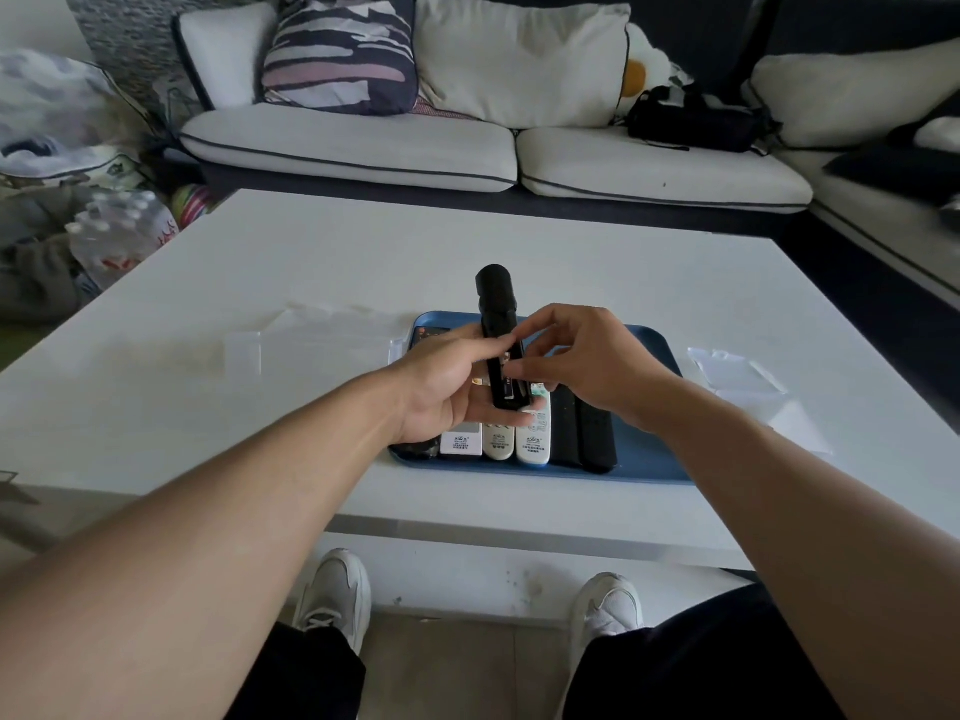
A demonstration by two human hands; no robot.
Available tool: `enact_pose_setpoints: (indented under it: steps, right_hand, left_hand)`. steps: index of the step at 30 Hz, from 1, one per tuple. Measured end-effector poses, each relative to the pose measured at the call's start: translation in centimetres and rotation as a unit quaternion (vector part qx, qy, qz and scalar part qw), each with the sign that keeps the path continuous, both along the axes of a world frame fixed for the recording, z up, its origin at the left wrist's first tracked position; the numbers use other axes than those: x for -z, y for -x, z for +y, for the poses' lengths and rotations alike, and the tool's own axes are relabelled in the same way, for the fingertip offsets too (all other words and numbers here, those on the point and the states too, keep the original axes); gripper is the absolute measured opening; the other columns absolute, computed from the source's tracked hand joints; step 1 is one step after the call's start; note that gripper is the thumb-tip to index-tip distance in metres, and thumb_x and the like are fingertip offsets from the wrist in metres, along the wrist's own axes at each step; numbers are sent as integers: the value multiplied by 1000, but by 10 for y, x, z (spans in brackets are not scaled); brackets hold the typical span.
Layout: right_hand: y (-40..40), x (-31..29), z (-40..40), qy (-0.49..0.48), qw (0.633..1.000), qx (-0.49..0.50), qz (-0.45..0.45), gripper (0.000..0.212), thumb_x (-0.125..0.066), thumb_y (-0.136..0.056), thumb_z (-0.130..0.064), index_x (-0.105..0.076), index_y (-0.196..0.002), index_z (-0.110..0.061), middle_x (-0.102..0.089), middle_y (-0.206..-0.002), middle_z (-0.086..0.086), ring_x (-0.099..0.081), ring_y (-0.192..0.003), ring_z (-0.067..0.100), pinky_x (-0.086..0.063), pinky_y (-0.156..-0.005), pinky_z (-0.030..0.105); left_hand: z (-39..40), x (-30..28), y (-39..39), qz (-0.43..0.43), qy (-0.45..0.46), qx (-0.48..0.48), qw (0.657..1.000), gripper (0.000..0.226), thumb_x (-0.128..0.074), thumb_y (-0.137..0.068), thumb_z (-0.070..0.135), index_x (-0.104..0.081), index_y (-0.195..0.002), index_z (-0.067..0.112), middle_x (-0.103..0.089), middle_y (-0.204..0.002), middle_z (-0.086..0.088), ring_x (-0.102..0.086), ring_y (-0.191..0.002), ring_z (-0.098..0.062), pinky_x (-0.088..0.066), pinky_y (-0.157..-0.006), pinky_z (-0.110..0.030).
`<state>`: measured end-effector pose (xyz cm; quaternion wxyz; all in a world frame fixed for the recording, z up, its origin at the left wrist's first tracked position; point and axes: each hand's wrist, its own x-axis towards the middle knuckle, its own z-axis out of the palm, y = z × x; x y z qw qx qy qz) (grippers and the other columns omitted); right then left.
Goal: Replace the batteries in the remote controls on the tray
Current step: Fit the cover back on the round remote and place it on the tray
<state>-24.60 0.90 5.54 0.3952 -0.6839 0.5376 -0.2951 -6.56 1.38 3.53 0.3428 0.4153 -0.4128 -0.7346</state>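
My left hand holds a long black remote control above the blue tray, its far end pointing away from me. The remote lies in my palm with the thumb on its side. My right hand has its fingertips curled onto the remote's near part, where the battery compartment looks open; what the fingers pinch is too small to tell. On the tray below lie several remotes side by side: white ones in the middle and black ones to the right.
The tray sits near the front edge of a white low table. A clear plastic box lies left of the tray and clear plastic packaging right of it. A sofa with cushions stands beyond the table. My shoes show below.
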Motion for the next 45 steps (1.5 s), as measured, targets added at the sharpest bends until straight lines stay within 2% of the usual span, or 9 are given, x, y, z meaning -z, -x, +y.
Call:
enact_pose_setpoints:
  steps: [9,12,17,22,25,28,36,39,45]
  right_hand:
    - [6,0,0,-64,997,22,40,36,-90,-70,-35,-69,-98,-23,-68,-83,-3,-55,-63,4,-41,-59,20]
    - [12,-4,-4,-159,985,45,-58,21,-71,-90,-10,-66,-109,-16,-72,-97,10,-62,-80,14,-42,-63,23]
    - [22,-12,-3,-240,959,42,-144,40,-37,-96,17,-57,-122,-6,-71,-108,20,-70,-96,24,-56,-79,26]
    - [22,-1,0,-185,981,47,-39,29,-70,-93,-12,-54,-117,-6,-77,-96,12,-76,-88,28,-57,-93,40]
    - [16,-2,2,-112,992,45,-38,20,-78,-86,-16,-65,-99,-7,-77,-88,7,-74,-82,18,-59,-74,24]
    - [11,-5,5,-16,998,62,15,14,-85,-79,-28,-76,-87,-21,-72,-73,-16,-59,-59,-9,-38,-49,4]
    - [6,-1,4,37,997,56,-28,21,-84,-79,-15,-65,-87,-13,-78,-80,-1,-75,-76,18,-60,-76,34]
    - [5,1,2,100,991,88,27,21,-88,-74,-23,-69,-82,-19,-74,-73,-6,-67,-65,0,-49,-60,14]
    - [-6,-1,0,204,968,103,108,13,-82,-80,-30,-78,-92,-26,-67,-70,-15,-59,-63,-1,-42,-55,12]
  left_hand:
    - [5,-1,4,-17,7,8,1000,30,-57,-100,8,-59,-130,6,-70,-118,-25,-71,-100,-45,-63,-78,-47]
    - [3,1,6,-29,6,-17,999,29,-52,-103,8,-54,-132,5,-72,-117,-21,-72,-100,-43,-63,-77,-48]
    - [-3,5,4,-76,27,-73,994,25,-51,-104,9,-53,-129,9,-75,-111,-12,-75,-94,-33,-63,-77,-45]
    - [-7,6,4,-51,19,-128,990,30,-55,-100,3,-51,-130,4,-76,-109,-14,-75,-94,-28,-63,-69,-39]
    - [-8,4,5,-31,17,-152,988,34,-58,-98,0,-49,-131,1,-75,-112,-14,-75,-98,-31,-64,-72,-41]
    - [-9,3,5,-31,18,-161,986,35,-61,-96,-1,-51,-130,1,-76,-108,-12,-75,-95,-30,-63,-68,-39]
    - [-8,1,7,-36,24,-150,988,30,-61,-96,1,-55,-126,-3,-74,-110,-18,-75,-93,-37,-63,-78,-43]
    - [-7,-2,7,-11,29,-155,987,21,-58,-98,-1,-57,-118,-2,-75,-106,-17,-76,-85,-33,-64,-73,-39]
    - [-10,-1,8,24,46,-208,977,18,-61,-94,-6,-57,-111,-1,-75,-102,-19,-76,-82,-31,-63,-66,-34]
